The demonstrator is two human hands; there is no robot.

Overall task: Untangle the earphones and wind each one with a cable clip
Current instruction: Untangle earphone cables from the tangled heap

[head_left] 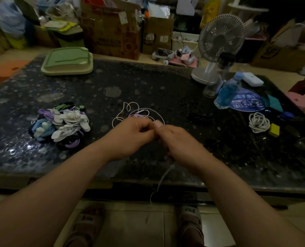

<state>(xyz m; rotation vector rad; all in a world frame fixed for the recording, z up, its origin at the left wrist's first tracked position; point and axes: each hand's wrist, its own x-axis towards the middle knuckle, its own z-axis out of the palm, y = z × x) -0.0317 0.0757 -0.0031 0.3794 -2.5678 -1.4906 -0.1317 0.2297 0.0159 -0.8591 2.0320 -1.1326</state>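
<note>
Forearms (62, 184) are converging mid-frame, left hand (130, 135) and right hand (181, 145) pinching tangled earphones (139, 114), apparently untangling; next, teasing loops apart.

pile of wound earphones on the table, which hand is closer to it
Left. The left hand sits to the right of the pile of wound earphones; the right hand is farther right, beyond it, both pinching the loose earphone cable.

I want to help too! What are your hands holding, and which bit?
The left hand and right hand both pinch the tangled earphone cable partway along in their fingers; one end dangles below.
</note>
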